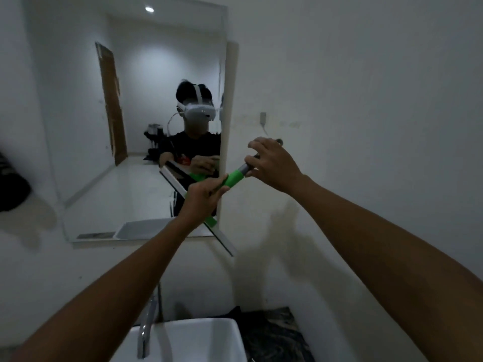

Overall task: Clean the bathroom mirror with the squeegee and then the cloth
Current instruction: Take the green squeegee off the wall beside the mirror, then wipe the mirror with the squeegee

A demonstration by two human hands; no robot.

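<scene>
Both hands hold the squeegee (233, 178) up in front of the mirror's (78, 139) bottom right corner. The left hand (202, 198) is wrapped tight around the green part of the handle. The right hand (271, 163) pinches the grey end of the handle with its fingers. The long white blade slants down past the mirror's bottom edge. A white sink (224, 333) with a shiny tap (146, 327) sits below.

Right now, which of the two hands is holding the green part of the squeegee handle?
The left hand, the lower one nearer the blade, grips the green sleeve. The right hand holds the grey end of the squeegee handle, higher up.
</scene>
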